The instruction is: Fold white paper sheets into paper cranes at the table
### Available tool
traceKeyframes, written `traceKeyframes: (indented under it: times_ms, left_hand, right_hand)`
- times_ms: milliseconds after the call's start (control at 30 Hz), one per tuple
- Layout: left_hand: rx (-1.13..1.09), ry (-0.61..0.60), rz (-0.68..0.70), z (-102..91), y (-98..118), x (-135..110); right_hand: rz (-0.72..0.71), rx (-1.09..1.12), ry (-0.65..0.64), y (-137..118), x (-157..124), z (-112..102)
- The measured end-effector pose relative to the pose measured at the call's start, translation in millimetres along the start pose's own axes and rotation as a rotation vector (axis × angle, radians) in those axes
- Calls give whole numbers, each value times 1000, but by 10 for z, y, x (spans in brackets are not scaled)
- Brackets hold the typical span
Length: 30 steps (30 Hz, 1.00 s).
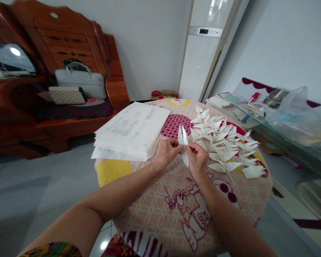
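Note:
Between my two hands, above the middle of the round table, is a partly folded paper crane (184, 135) with two narrow points sticking upward and one pointing down. My left hand (169, 151) pinches its left side between thumb and fingers. On the right side my right hand (197, 157) grips it the same way, fingers curled. Many folded paper cranes (216, 135) of white printed paper lie in a heap just right of my hands. To the left rests a thick stack of printed paper sheets (131, 128).
A patterned cloth (155, 200) covers the round table. At right a glass-topped stand (278, 139) holds a plastic bag (296, 114), papers and small items. A wooden chair (66, 46) with a grey bag (81, 80) stands at left; a tall white cabinet unit (200, 64) is behind.

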<state>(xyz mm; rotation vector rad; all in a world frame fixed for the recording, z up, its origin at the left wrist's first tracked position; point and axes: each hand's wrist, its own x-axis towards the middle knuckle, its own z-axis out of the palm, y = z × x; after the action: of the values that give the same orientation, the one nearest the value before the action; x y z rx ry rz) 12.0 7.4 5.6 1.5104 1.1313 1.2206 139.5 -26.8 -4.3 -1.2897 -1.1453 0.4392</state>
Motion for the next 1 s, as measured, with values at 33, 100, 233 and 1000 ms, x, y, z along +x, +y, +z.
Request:
traceKeyframes:
  times_ms: [33, 100, 233, 1000]
  left_hand:
    - [-16, 1, -7, 6, 5, -3]
    - [-34, -12, -19, 9, 23, -8]
    - [-29, -6, -3, -6, 75, -18]
    - [-32, -63, 101, -36, 68, -30]
  right_hand:
    - [-15, -8, 4, -10, -5, 5]
    - [-32, -19, 5, -20, -11, 12]
    - [-49, -38, 6, -14, -12, 15]
    - [-435, -264, -63, -63, -37, -40]
